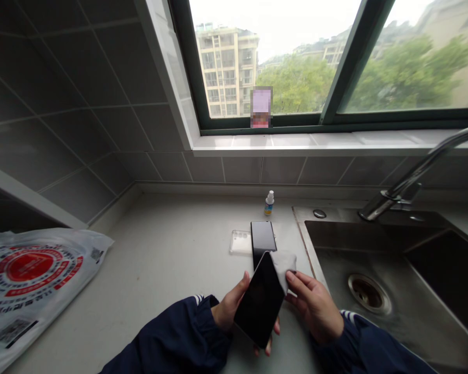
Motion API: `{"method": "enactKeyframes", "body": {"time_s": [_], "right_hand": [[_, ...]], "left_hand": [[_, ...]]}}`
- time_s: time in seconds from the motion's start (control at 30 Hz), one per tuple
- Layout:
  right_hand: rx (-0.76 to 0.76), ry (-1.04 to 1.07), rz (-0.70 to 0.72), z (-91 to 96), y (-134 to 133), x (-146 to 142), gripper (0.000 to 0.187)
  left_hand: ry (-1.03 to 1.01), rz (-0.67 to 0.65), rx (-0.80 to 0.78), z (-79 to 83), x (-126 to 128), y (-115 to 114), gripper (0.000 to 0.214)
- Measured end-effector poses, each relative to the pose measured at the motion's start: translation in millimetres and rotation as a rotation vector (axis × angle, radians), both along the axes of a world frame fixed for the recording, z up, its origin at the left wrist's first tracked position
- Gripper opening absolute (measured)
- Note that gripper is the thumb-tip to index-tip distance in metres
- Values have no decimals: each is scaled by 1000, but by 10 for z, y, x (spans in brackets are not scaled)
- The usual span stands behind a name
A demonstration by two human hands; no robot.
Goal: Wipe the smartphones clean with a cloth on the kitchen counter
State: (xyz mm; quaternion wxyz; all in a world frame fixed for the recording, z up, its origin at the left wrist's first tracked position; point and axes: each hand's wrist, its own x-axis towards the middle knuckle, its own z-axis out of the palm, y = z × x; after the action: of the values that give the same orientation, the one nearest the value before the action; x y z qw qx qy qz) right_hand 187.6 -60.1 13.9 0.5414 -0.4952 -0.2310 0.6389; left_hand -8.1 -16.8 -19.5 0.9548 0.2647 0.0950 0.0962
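Note:
My left hand (229, 309) is wrapped around a black phone (260, 301), holding it tilted with its dark screen up. My right hand (315, 306) pinches a small grey cloth (284, 266) and presses it against the phone's upper right edge. A second black phone (262, 237) lies flat on the counter just beyond, and a clear phone case (241, 242) lies next to its left side. A small white dropper bottle (269, 203) stands upright near the back wall.
A steel sink (378, 259) with a drain (367, 291) lies to the right, under a curved tap (413, 179). A white plastic bag with red print (31, 275) rests on the grey counter (171, 259) at the left. Dark tiled walls and a window stand behind.

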Motion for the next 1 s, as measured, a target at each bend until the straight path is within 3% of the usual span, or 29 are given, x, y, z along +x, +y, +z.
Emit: {"method": "enactKeyframes", "body": {"time_s": [0.3, 0.5, 0.73, 1.0], "right_hand": [[36, 10, 22, 29, -17, -88, 39], [113, 23, 256, 4, -90, -207, 44], [65, -51, 31, 107, -12, -39, 41], [127, -99, 219, -15, -81, -140, 45]], "left_hand": [[-15, 8, 15, -53, 12, -12, 93], [9, 49, 30, -23, 23, -3, 93], [-56, 4, 35, -22, -3, -30, 88], [-65, 64, 34, -43, 7, -38, 85]]}}
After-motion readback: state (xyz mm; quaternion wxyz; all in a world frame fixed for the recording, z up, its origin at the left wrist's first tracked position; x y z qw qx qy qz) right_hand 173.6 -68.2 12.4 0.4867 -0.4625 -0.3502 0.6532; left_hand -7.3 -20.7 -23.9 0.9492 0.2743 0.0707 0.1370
